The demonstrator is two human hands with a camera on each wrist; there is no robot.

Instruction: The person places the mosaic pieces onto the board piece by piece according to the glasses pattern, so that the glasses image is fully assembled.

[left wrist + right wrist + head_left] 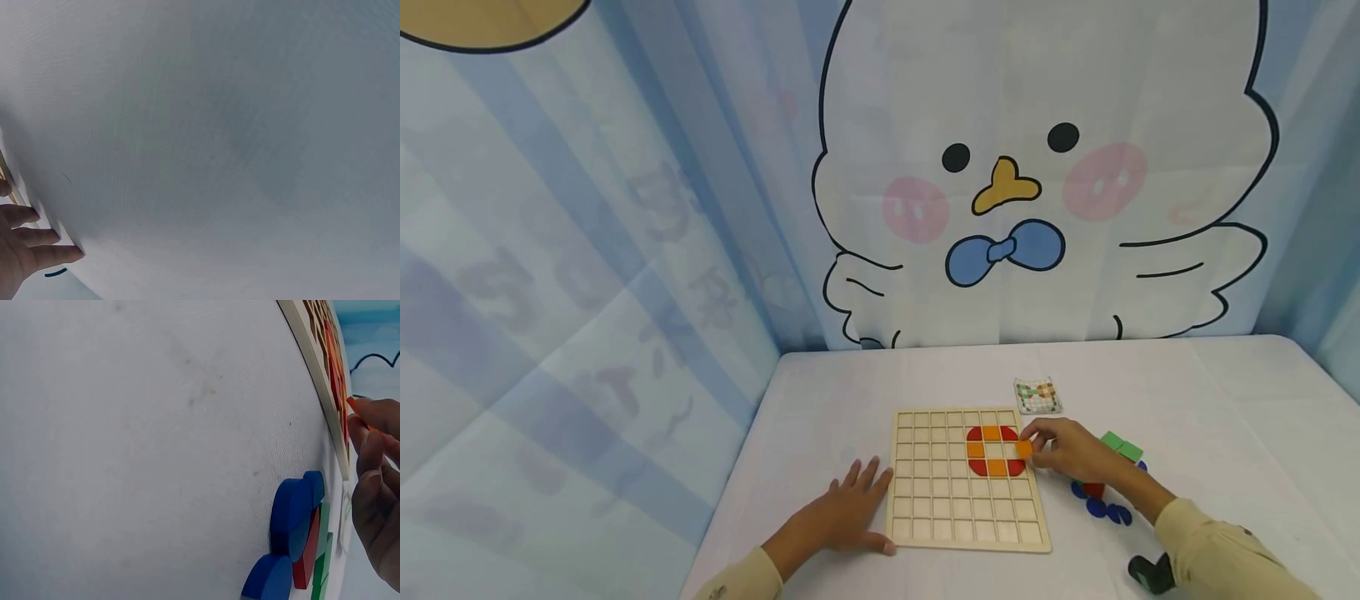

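A wooden grid board (936, 508) lies on the white table. At its upper right, red rounded pieces (977, 467) and orange square tiles (996, 467) form a ring around a bare cell. My right hand (1063, 446) pinches an orange tile (1024, 450) over the ring's right side, between two red pieces. In the right wrist view the tile's orange edge (352, 404) shows between thumb and fingers. My left hand (850, 510) rests with spread fingers at the board's left edge, thumb near its lower left corner. The left wrist view shows those fingers (47, 253) straight.
Beyond the board's top right lies a small pattern card (1037, 396). Right of the board are loose green squares (1129, 451), a red piece (1093, 490) and several blue rounded pieces (1096, 507), partly behind the right forearm. A dark object (1150, 575) sits by the right sleeve.
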